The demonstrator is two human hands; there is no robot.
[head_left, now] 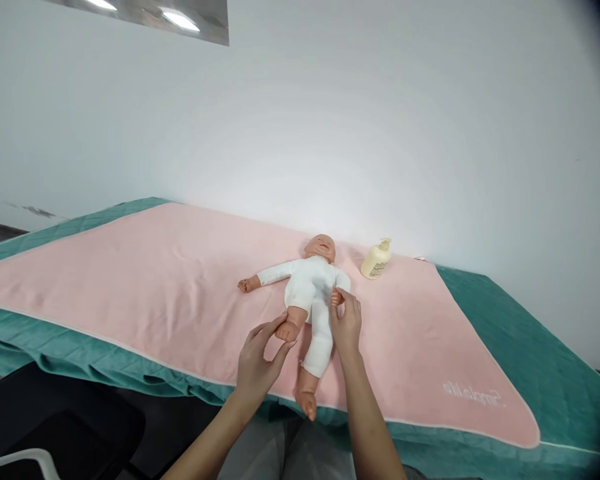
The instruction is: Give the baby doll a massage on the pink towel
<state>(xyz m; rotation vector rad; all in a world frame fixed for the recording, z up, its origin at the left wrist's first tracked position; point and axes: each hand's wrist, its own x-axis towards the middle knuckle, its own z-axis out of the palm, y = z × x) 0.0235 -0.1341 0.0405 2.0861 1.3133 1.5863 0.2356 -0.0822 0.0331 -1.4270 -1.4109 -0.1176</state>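
A baby doll (316,280) with a white cloth body lies on its back on a pink blanket (190,287), its head toward the wall. My left hand (261,357) grips the doll's foot on the left, thumb below and fingers above, with that leg bent up. The doll's hand on the right is held by my right hand (347,323), close to the doll's hip. The doll's other leg stretches toward me, its foot at the blanket's near edge. Out to the left lies the doll's other arm, untouched.
A pale yellow pump bottle (377,260) stands on the blanket to the right of the doll's head. Under the blanket is a green quilted cover (525,327). A white wall (330,133) rises behind. At the lower left is a black chair (65,427).
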